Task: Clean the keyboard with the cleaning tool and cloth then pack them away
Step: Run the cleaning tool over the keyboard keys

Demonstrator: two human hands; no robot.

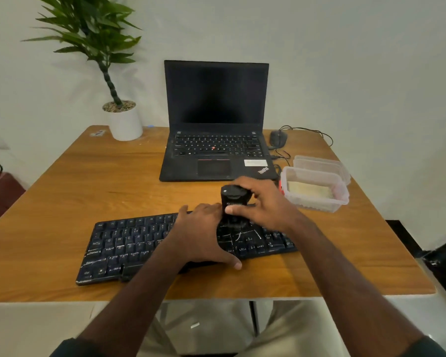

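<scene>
1. Holding the small black plastic cleaning tool [233,202] tight, the right hand [264,204] pressed it down on the flat black keyboard [129,247] to brush the keys.
2. The left hand [204,235] lay flat and unclenched on the keyboard, probably to stop it sliding near the wooden table's [88,181] front edge.
3. The pale folded cloth [309,191] waited in a clear plastic box [317,204] by the right edge.

You are seated at a small home or office desk. Evidence: a wooden table [88,181] set against a plain pale wall, an open black laptop [214,124] with a dark screen, a wired mouse [278,138] beside it, an external keyboard [129,246], and a potted plant [119,109] at the far corner.
</scene>
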